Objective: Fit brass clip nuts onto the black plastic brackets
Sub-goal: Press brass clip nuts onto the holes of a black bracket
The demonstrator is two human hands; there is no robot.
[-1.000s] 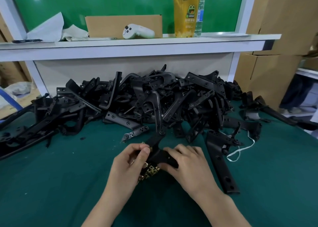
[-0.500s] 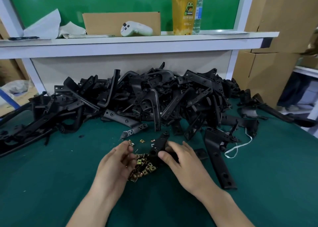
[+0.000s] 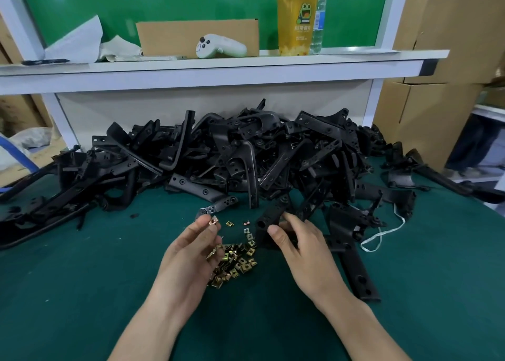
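1. The left hand [image 3: 191, 251] is raised off the green mat [image 3: 82, 292], with thumb and forefinger pinching one brass clip nut [image 3: 213, 220] at the tips and the other fingers loosely curled.
2. Below and between the hands, the pile of loose clip nuts [image 3: 235, 262] lies on the mat, with a few strays beyond it.
3. The black plastic bracket [image 3: 269, 218] stands just right of the pinched nut, apart from it. Its long axis tilts from the near-left end up and away to the right, and a hole shows on the near-left end.
4. The right hand [image 3: 303, 254] grips the bracket, thumb on the near face and fingers wrapped behind.
5. The heap of brackets [image 3: 246, 155] lies behind.
6. The nut is to the left of the bracket's holed end, so the left hand is the nearer one. The fit probably calls for a short rightward slide of the nut onto that end.
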